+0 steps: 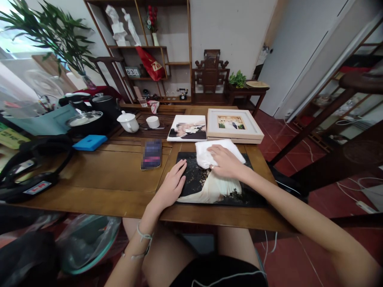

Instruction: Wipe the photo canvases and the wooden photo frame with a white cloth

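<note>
A dark picture panel (191, 181) with a pale dress-like shape printed on it lies flat near the table's front edge. My left hand (172, 183) rests on the panel's left edge, fingers stretched out and holding nothing. A folded white cloth (231, 146) covers the upper part of the panel. On top of that cloth is my right hand (224, 161), its fingers curled over the near side and pressing it against the panel. Whatever part of the picture lies under the cloth and hand is hidden.
Behind the panel lie a white photo board (187, 127) and a white framed photo (235, 125). Left of it are a phone-like dark object (151, 154), a blue box (89, 142), a white lidded cup (128, 121) and a black headset-like strap (32, 171). A lined bin (89, 243) stands below.
</note>
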{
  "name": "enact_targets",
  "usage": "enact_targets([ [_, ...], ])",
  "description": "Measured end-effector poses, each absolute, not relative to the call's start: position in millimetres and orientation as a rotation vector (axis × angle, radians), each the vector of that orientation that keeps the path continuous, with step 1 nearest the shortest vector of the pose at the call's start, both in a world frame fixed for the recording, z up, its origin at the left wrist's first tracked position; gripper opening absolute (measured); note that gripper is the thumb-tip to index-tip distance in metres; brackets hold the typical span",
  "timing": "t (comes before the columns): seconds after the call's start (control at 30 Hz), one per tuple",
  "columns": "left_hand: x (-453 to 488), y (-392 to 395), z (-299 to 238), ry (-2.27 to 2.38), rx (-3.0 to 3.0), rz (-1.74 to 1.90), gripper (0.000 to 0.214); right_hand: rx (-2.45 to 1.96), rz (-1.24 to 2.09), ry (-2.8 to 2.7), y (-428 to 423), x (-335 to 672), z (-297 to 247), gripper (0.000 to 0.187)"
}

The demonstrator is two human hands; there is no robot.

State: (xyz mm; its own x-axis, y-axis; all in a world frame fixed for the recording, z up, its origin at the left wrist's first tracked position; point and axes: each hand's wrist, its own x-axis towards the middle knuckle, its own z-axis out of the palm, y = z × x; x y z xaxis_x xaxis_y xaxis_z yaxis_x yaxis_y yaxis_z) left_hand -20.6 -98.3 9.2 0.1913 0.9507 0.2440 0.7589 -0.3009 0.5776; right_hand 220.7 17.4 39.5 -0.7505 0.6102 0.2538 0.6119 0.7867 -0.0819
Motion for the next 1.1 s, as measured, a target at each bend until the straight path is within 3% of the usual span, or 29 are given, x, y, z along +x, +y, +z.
enact_targets([
  [0.27,-21,-98,9,1.610,2.150,0.848,0.048,-1.155,-0.010,-2.612,7,314,42,0.030],
  [0.57,-21,-98,7,1.626,2.157,0.835,0.048,-0.601,0.407,-2.851,-113,278,64,0.080],
  [0.63,-22,-97,5,1.618,2.159,0.845,0.048,-0.594,0.469,-2.875,-114,272,62,0.084],
  [0.83,-23,-97,3,1.596,2.166,0.864,0.048,-1.026,0.279,-2.689,-36,274,46,0.060],
  [1.1,-23,-97,5,1.605,2.170,0.865,0.048,-1.134,0.183,-2.773,-6,295,51,0.063],
])
